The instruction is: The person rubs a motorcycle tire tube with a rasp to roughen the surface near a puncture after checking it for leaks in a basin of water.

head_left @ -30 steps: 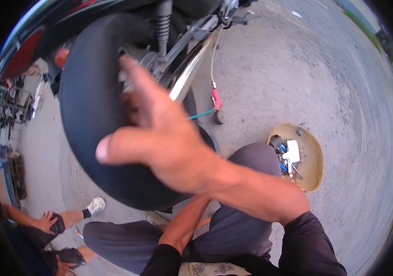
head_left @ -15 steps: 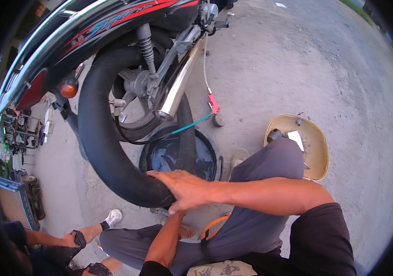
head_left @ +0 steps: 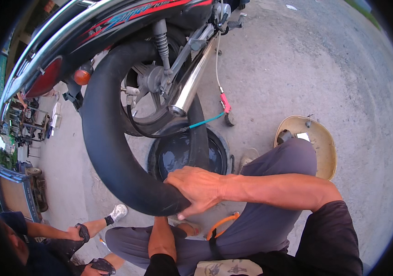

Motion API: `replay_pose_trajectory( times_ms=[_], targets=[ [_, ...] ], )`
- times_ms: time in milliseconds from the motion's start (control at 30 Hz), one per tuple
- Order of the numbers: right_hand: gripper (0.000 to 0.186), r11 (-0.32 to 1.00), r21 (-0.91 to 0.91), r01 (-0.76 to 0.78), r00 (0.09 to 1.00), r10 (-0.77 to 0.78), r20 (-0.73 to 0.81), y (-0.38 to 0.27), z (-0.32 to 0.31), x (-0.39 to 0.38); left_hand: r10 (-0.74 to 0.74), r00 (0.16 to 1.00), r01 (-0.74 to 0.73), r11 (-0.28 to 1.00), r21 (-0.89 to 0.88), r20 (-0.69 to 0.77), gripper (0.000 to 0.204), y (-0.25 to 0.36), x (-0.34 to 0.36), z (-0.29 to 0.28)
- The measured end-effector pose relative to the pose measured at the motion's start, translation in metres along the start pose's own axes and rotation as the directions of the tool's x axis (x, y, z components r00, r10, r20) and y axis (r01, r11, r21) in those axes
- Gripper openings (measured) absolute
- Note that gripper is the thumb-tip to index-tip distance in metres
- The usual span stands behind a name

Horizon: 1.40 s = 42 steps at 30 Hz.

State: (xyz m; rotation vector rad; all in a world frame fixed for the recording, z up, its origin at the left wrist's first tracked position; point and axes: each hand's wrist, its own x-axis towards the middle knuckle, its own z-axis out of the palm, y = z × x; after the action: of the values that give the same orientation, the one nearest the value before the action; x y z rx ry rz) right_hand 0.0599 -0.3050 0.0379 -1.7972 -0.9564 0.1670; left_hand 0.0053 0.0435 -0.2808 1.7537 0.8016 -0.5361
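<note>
A fat black inflated inner tube [head_left: 104, 138] loops from the motorcycle's rear wheel [head_left: 150, 99] down to my lap. My right hand [head_left: 198, 189] grips the tube's lower end, fingers wrapped over it. My left forearm [head_left: 162, 237] runs up beneath the tube; my left hand is hidden behind the tube and my right hand. Just beyond my hands sits a round black basin of dark water [head_left: 180, 154], with part of the tube dipping into it.
The motorcycle's chrome exhaust [head_left: 192, 87] and shock absorber [head_left: 162, 46] hang above the basin. A yellow tray of small tools [head_left: 318, 140] lies on the concrete at right. A red-and-teal air hose [head_left: 221, 108] trails nearby. Another person [head_left: 53, 239] crouches at lower left.
My right hand has slid down from high on the tube to its lower end near my lap. My view has pulled back, showing more of the motorcycle.
</note>
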Motion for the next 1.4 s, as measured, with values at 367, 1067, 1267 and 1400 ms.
replay_pose_trajectory(
  times_ms=[367, 1067, 1267, 1400],
  targets=[
    [0.081, 0.998, -0.046, 0.044, 0.998, -0.046, -0.047, -0.010, 0.017, 0.008, -0.042, 0.998, 0.043, 0.999, -0.029, 0.051, 0.057, 0.001, -0.025, 0.030],
    [0.082, 0.963, -0.225, -0.152, 0.986, 0.164, 0.036, 0.020, 0.052, 0.007, 0.299, 0.953, -0.287, 0.853, -0.437, -0.043, 0.064, 0.094, -0.064, 0.026],
    [0.083, 0.928, -0.320, -0.190, 0.941, 0.265, 0.211, 0.030, 0.064, 0.006, 0.742, 0.634, -0.749, 0.519, -0.412, -0.219, 0.065, 0.232, -0.189, -0.025],
    [0.082, 0.876, -0.402, -0.265, 0.890, 0.383, 0.248, 0.044, 0.068, -0.002, 0.738, 0.566, -0.806, 0.590, -0.058, -0.367, 0.082, 0.267, -0.238, -0.003]
  ],
)
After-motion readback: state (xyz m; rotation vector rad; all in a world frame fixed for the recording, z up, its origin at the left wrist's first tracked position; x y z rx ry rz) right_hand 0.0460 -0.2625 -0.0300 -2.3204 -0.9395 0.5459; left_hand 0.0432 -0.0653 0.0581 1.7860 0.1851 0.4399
